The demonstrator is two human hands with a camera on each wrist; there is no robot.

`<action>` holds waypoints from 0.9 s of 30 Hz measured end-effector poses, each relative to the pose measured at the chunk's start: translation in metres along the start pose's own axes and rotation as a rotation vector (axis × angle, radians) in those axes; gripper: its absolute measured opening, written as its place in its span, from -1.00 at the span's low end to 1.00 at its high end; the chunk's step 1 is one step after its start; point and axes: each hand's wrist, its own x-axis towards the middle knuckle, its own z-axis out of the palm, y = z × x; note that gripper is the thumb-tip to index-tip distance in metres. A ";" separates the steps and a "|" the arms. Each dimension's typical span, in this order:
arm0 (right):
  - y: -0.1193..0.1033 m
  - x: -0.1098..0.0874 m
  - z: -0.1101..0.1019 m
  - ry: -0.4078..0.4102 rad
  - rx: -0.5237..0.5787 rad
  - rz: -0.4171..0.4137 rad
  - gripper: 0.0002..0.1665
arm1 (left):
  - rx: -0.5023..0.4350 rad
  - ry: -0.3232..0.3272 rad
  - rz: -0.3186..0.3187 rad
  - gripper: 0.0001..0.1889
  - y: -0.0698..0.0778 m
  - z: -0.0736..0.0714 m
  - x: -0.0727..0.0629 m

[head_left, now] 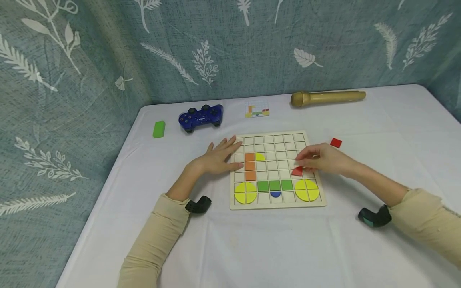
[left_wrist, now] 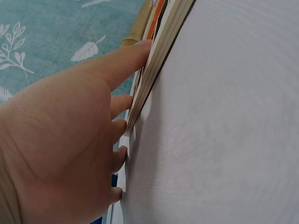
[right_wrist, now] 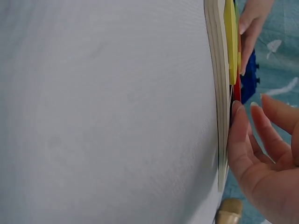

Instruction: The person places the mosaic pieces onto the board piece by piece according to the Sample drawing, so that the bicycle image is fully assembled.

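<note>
A pale wooden grid board (head_left: 277, 205) lies on the table with coloured tiles in its cells. My left hand (head_left: 215, 160) rests at its left edge, fingers spread, thumb on the board near the column of orange squares (head_left: 250, 166). At the right side, my right hand (head_left: 325, 160) is over the board with loosely bent fingers. Its nearest digit touches a red piece (head_left: 297, 171), partly covered by the hand; the other fingertips (right_wrist: 255, 105) stand apart from it. Yellow circles (head_left: 245, 193) of quarter pieces fill both lower corners, with green squares (head_left: 275, 185) and a blue half circle (head_left: 275, 194) between.
A loose red square (head_left: 336, 143) lies right of the board. Behind are a small pattern card (head_left: 257, 109), a blue game controller (head_left: 201, 117), a gold microphone (head_left: 327, 98) and a green block (head_left: 159, 129). A yellow quarter piece (head_left: 259, 157) sits beside the top orange square.
</note>
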 end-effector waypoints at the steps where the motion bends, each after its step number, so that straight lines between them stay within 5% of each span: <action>1: 0.000 0.000 0.000 0.002 0.006 0.000 -0.70 | 0.001 0.000 0.000 -0.16 0.000 0.000 0.000; 15: -0.005 -0.001 0.001 -0.069 0.096 -0.028 -0.69 | -0.006 0.006 -0.001 -0.16 0.001 0.000 -0.001; 27: -0.003 0.001 0.002 -0.110 0.047 -0.046 -0.71 | 0.000 0.003 -0.004 -0.16 0.001 0.000 -0.001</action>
